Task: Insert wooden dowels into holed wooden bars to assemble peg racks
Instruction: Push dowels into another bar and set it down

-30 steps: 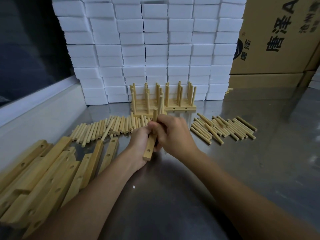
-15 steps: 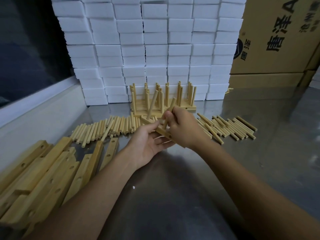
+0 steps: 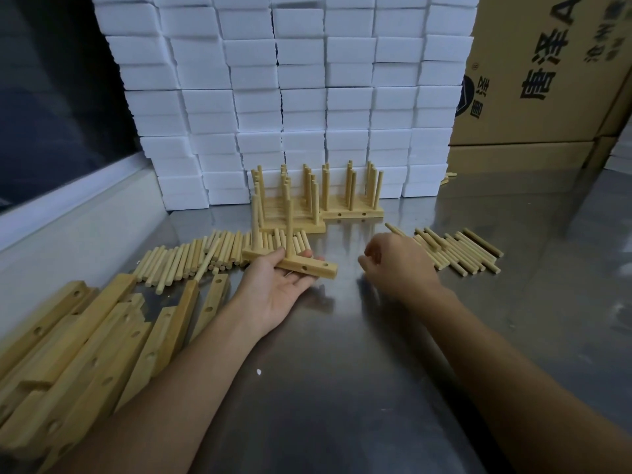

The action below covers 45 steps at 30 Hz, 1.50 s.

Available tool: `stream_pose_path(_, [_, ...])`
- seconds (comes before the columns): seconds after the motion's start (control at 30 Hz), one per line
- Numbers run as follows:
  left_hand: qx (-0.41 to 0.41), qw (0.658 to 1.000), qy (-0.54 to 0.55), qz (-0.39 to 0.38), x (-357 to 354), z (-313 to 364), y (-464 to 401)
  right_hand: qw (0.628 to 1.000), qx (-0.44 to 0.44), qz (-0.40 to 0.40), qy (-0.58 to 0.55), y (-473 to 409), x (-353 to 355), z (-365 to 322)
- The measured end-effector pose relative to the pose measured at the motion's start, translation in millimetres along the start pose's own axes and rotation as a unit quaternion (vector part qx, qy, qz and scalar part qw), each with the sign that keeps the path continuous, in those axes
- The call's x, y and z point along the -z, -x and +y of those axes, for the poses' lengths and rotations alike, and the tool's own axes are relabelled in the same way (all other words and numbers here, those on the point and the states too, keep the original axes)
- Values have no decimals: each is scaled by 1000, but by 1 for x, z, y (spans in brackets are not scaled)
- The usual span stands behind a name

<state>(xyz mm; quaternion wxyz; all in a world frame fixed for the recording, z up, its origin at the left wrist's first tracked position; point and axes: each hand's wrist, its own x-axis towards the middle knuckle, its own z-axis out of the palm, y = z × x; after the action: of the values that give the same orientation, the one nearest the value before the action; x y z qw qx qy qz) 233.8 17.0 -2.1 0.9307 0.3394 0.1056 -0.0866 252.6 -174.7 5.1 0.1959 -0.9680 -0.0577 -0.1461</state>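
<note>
My left hand (image 3: 273, 289) lies palm up and holds a short wooden bar (image 3: 307, 266) on its fingers, thumb against the near side. Two dowels (image 3: 290, 230) stand upright in the bar, and two side holes show near its right end. My right hand (image 3: 400, 265) hovers with loosely curled fingers at the left edge of the right dowel pile (image 3: 458, 251); I see nothing in it. A second row of loose dowels (image 3: 191, 258) lies to the left. Finished peg racks (image 3: 342, 200) stand behind.
A heap of holed wooden bars (image 3: 85, 343) fills the near left of the steel table (image 3: 342, 388). A wall of white foam blocks (image 3: 307, 97) rises at the back, with cardboard boxes (image 3: 547, 80) at the right. A raised ledge (image 3: 68, 213) runs along the left.
The right hand pushed a second dowel into the bar, let go and moved right toward the dowel pile. The left hand turned the bar flat, with both dowels pointing up.
</note>
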Motion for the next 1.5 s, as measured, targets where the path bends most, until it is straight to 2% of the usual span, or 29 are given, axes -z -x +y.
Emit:
stream_pose_path(0.07, [-2,1000,3,-6,2,-1,0,999,-3,6,42,5,-8,4])
stream_pose_path(0.33, [-4,1000,16,-11,4,-1,-1,991,-20,126,39,8,-14,9])
stream_pose_path(0.5, [-5,1000,15,-15,5,-1,-1,991,-73,89,69,9,-15,13])
stream_pose_path(0.7, [-9,1000,9,-19,6,-1,-2,989,-70,18,125,10,-14,3])
stream_pose_path(0.77, [-8,1000,9,-18,7,-1,-2,993,-51,30,102,10,-12,1])
stream_pose_path(0.9, [-9,1000,8,-24,7,-2,-2,997,-14,65,-48,13,-10,-9])
stream_pose_path(1.0, [-11,1000,6,-26,6,-2,-2,983,37,129,-126,17,-15,-13])
stream_pose_path(1.17, [-12,1000,0,-28,7,-2,-3,972,77,160,-153,19,-16,-10])
stream_pose_path(1.5, [-8,1000,2,-27,7,-1,-2,971,83,156,-163,15,-18,-5])
